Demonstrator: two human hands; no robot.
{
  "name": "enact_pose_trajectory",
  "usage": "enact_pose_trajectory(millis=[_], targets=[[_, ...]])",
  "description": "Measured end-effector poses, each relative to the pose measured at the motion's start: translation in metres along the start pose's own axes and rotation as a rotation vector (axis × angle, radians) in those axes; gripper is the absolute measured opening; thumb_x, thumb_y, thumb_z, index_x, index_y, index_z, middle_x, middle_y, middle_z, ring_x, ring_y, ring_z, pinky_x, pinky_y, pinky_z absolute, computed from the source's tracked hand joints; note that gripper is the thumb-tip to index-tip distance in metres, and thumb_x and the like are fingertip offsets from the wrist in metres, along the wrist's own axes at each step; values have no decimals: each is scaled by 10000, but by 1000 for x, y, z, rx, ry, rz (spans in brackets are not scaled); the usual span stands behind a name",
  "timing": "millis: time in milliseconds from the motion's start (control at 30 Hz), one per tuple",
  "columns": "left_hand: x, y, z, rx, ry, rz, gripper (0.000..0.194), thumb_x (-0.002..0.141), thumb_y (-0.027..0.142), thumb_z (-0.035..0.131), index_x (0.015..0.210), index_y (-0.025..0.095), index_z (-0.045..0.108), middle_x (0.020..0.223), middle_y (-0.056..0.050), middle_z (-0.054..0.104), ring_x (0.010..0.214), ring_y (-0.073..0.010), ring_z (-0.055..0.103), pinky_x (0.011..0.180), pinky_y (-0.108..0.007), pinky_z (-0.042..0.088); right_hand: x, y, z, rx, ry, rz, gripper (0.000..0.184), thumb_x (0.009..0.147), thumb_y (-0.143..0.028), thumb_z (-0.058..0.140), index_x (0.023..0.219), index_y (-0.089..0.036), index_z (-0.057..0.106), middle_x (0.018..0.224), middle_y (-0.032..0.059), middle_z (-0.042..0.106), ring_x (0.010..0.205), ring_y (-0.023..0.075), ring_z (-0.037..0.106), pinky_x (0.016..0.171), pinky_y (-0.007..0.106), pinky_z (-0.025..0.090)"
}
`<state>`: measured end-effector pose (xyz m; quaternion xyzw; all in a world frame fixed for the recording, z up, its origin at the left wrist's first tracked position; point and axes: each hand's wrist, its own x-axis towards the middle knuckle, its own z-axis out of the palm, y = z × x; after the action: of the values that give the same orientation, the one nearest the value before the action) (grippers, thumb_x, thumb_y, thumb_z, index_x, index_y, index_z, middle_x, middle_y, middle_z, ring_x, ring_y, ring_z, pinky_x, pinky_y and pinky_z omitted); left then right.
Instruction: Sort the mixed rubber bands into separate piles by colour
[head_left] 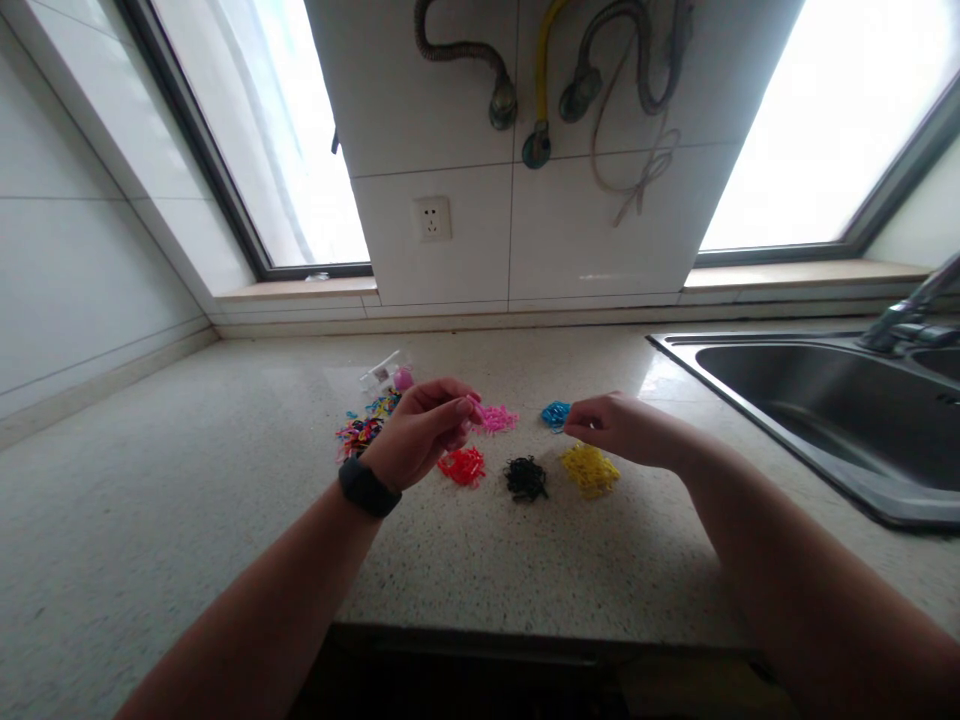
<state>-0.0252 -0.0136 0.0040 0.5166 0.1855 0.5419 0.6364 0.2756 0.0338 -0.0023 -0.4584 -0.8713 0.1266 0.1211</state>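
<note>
Along the near side, the front edge of the speckled countertop runs above a dark space. Both forearms reach in over it, and a black wristband circles the left wrist. Nearest on the counter, between the hands, lies a pile of black bands, small and tangled. Yellow bands are heaped to its right, below the right hand, and red bands to its left, just beside the left hand.

Slightly farther, the left hand is raised over the counter, its thumb and fingers closed on a bit of pink material, too small to make out clearly. The right hand has its fingers curled at the edge of the blue bands; whether its fingertips meet or grip a band cannot be told. Pink bands lie between the hands. Left of the left hand is a pile of mixed-color bands, partly hidden, and beyond it a clear plastic bag near a round pink object.

On the right is a steel sink with a faucet. Farthest back, the tiled wall carries a socket and hoses between two bright windows.
</note>
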Motion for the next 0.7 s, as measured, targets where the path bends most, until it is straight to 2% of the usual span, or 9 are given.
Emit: enact_pose_trajectory(millis=[467,700], targets=[[-3,-1,3,35,-73,-25,145,795,283,812,845,164,746,654,6,650,502,-52,542,449,-147,423,-1,-4,-2,1,-7,0,282,925,-385,557,819,-183,723,644,15,627,570,126,466,568,288,310],[-3,-1,4,41,-70,-25,157,785,277,820,818,160,722,652,7,644,507,-53,527,457,-145,416,-1,-4,-2,2,-1,3,272,921,-381,558,828,-183,720,642,11,612,567,126,456,557,286,306]])
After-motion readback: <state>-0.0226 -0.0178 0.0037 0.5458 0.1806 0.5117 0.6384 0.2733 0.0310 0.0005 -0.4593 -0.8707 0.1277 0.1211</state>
